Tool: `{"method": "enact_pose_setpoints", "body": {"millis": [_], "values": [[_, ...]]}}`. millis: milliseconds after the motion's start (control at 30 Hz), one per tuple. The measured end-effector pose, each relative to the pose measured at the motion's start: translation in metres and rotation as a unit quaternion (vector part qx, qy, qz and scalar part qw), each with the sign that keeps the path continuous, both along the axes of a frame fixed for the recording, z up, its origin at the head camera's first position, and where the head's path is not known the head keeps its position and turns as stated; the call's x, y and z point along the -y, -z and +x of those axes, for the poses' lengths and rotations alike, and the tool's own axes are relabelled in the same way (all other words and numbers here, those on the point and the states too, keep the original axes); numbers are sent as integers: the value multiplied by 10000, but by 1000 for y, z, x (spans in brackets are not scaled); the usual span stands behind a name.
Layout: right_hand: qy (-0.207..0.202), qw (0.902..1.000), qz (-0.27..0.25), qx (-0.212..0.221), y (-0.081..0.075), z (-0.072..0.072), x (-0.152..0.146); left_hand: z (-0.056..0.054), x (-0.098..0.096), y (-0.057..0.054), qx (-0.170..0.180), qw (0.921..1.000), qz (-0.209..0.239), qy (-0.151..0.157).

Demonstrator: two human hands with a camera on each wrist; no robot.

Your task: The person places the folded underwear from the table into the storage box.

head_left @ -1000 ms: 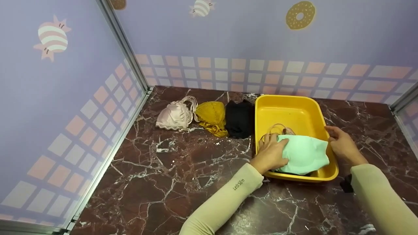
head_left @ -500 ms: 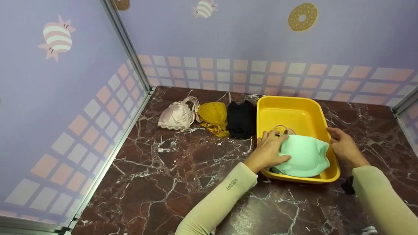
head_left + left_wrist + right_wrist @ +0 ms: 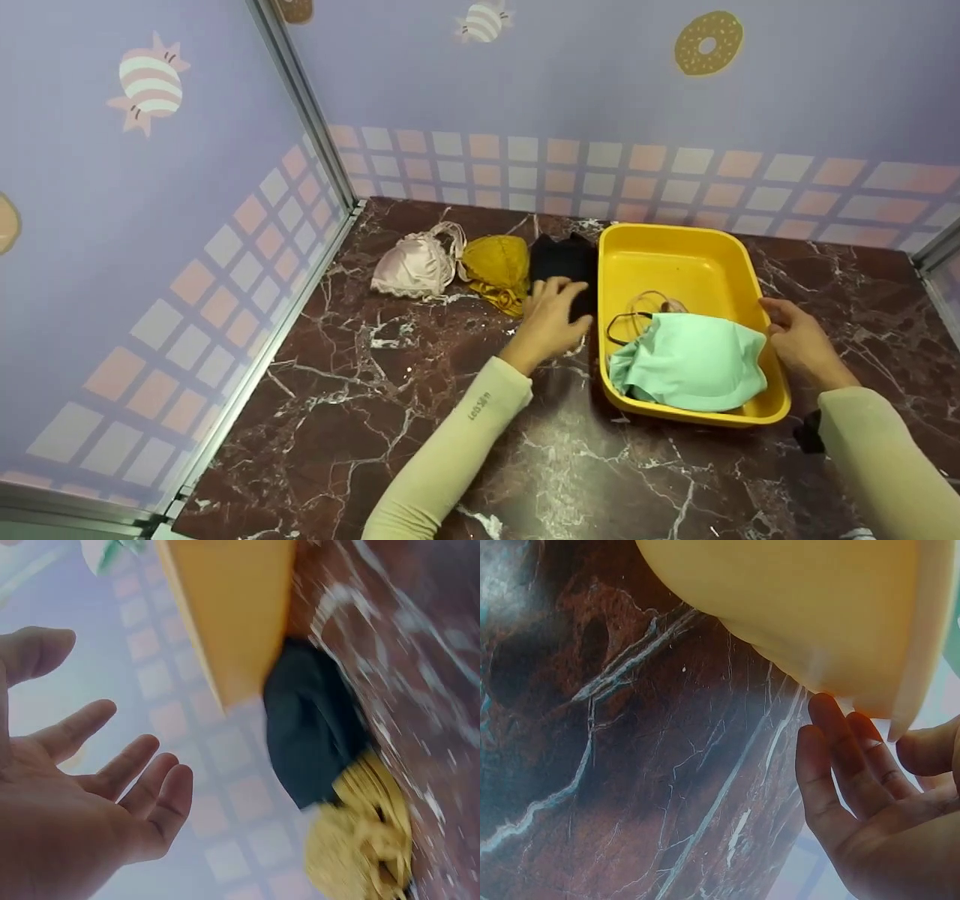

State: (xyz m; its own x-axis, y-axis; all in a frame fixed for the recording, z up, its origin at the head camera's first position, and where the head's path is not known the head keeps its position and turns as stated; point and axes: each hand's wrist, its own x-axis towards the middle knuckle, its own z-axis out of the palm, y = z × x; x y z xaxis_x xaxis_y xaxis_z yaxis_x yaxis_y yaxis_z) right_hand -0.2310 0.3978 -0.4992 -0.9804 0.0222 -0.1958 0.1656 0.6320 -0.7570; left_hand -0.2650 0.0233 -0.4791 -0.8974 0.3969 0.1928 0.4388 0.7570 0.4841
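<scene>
OK, nearest: smooth mint-green fabric garment (image 3: 697,360) is lying in the near half of the yellow plastic tray (image 3: 660,262). Right hand (image 3: 806,341) is touching the outer wall; can't tell if that grip is pinching the rim. Left hand (image 3: 544,326) is hovering by the black folded fabric garment (image 3: 559,259), grip spread; that garment is sitting left of the tray. Risk: mustard fabric garment (image 3: 499,262) could be getting dragged, since it's butting against black. Counting: one tray, one mint, one black, one mustard, one pale-pink satin bra (image 3: 412,266); items under mint are staying uncountable.
</scene>
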Motion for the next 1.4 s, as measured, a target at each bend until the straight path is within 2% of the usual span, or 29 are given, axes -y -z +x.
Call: {"method": "enact_pose_setpoints", "body": {"millis": [133, 333, 567, 767, 867, 967, 1100, 1400], "values": [[6, 10000, -11, 94, 1, 0, -2, -12, 24, 6, -8, 9995, 79, -322], [-12, 9999, -56, 104, 0, 0, -1, -31, 63, 16, -61, 9953, 43, -970], [13, 10000, 10, -32, 1, -1, -1, -51, 109, 27, 175, 9848, -208, -1713], [-23, 9998, 68, -170, 0, 1, 1, -64, 146, 36, 456, 9750, -297, -2156], [14, 9999, 58, -88, 0, 1, 1, -67, 163, 40, 445, 9698, -420, -2362], [57, 10000, 54, -36, 1, 1, 1, -69, 176, 44, 618, 9644, -534, -2516], [96, 9999, 29, -29, 1, 1, 0, -69, 186, 49, 846, 9613, -620, -2548], [137, 9999, -53, 28, 3, 0, 1, -70, 191, 56, 1028, 9588, -754, -2538]]}}
